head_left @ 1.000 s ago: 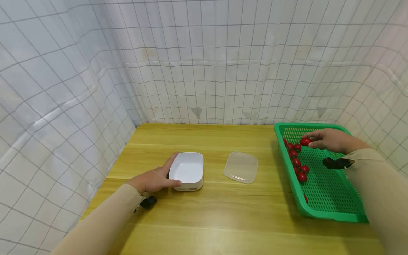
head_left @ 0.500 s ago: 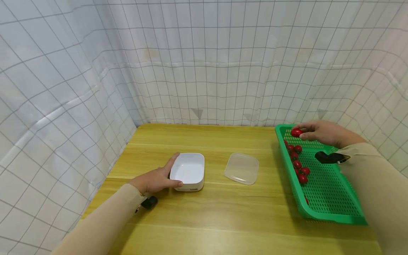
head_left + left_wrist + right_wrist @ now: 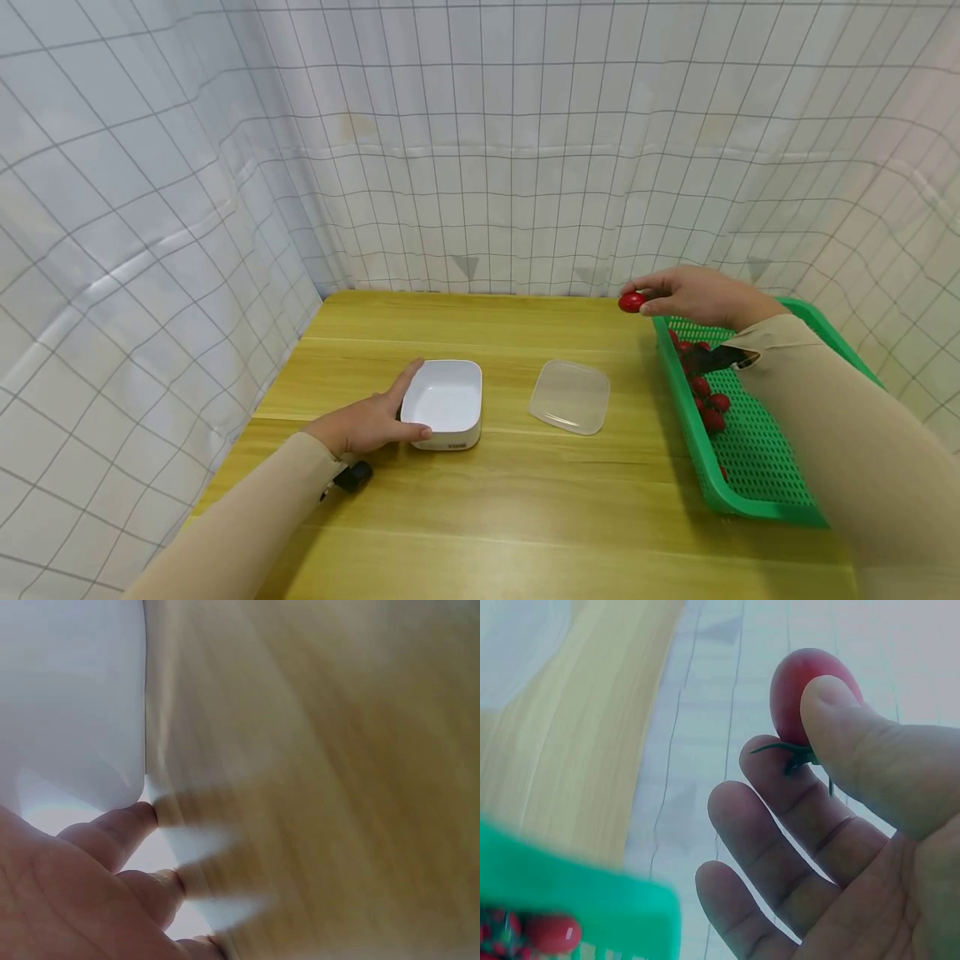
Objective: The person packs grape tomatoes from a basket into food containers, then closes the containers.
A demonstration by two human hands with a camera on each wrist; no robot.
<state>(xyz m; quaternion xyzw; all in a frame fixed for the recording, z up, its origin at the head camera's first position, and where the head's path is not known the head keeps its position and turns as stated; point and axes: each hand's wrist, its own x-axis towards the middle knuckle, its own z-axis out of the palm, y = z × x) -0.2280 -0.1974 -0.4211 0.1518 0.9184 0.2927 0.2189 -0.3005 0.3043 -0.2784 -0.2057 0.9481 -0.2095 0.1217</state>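
My left hand (image 3: 367, 425) holds a square white container (image 3: 463, 438) at its left side, thumb at the near edge, forefinger by the far left corner. In the left wrist view several fingertips (image 3: 142, 814) reach down beside the white wall. Past the far left corner of the green basket, my right hand (image 3: 697, 296) pinches a red cherry tomato (image 3: 632, 302) in the air. Seen from the right wrist, thumb and forefinger grip that tomato (image 3: 789, 686), its green stem (image 3: 799, 756) pointing toward the palm; the other fingers are spread.
Between container and basket a translucent square lid (image 3: 572, 397) lies flat on the wooden table (image 3: 525, 508). The green basket (image 3: 705, 468) at the right holds several more tomatoes (image 3: 713, 420) along its left wall. A white gridded curtain (image 3: 495, 167) surrounds the table.
My right hand has carried the tomato left and a little away from me, from inside the basket to beyond its left rim. The left hand stays on the container.
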